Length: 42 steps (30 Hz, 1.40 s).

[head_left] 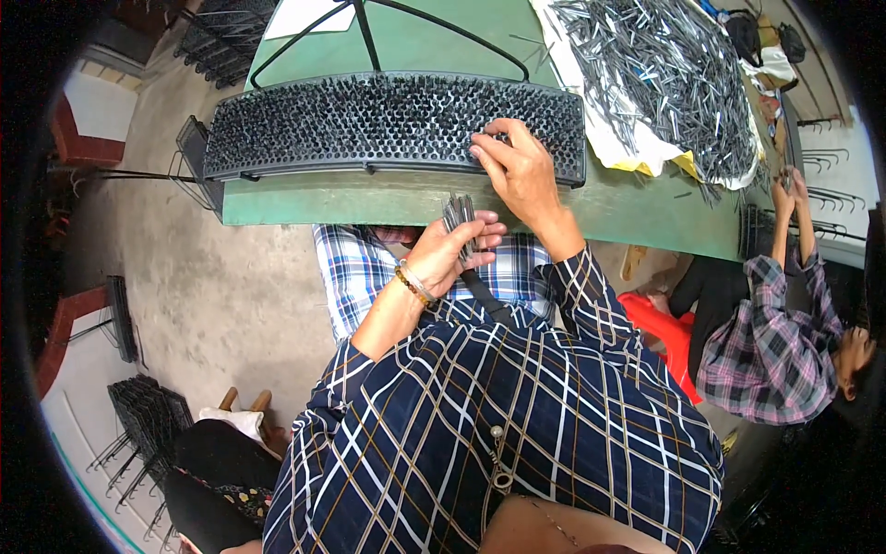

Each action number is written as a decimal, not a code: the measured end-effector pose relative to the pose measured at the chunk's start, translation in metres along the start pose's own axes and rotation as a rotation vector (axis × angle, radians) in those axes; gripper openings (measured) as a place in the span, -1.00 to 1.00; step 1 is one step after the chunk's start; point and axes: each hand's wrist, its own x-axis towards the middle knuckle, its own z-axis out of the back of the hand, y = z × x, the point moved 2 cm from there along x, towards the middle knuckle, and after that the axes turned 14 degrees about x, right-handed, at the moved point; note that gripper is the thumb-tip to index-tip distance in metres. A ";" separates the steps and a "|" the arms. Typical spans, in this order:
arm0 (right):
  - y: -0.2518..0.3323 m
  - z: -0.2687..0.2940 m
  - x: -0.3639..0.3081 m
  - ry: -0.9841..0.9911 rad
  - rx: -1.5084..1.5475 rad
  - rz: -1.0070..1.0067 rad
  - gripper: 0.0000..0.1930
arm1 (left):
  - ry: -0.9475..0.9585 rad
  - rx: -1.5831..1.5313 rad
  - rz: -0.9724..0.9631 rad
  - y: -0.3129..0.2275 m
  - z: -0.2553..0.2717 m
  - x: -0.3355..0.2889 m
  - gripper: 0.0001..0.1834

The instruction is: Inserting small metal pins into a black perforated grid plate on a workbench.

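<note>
A long black rack [305, 125] lies across the table in front of me, its face full of small holes. Many short dark pieces stand up in it. My left hand [448, 247] is closed around a small bundle of thin dark metal pieces [459, 212], just off the table's near edge. Over the right part of the rack, the fingers of my right hand [523, 175] are pinched together at its surface. Whatever lies between those fingertips is hidden.
A large heap of loose thin metal pieces [660, 78] rests on a white and yellow sack [637, 159] at the right of the green table [323, 205]. A co-worker [771, 355] in a plaid shirt works at the far right. Black racks [148, 420] stand at the lower left.
</note>
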 end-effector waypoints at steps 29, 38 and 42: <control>0.001 0.012 -0.030 0.099 0.760 -0.844 -0.78 | -0.219 0.077 -0.233 0.005 -0.003 0.013 -0.67; 0.003 0.012 -0.034 0.058 0.745 -0.883 -0.82 | -0.314 0.088 -0.266 0.009 -0.002 0.016 -0.66; 0.012 0.025 -0.016 -0.229 0.599 -0.667 -0.87 | -0.216 -0.097 -0.153 0.012 0.004 0.016 -0.68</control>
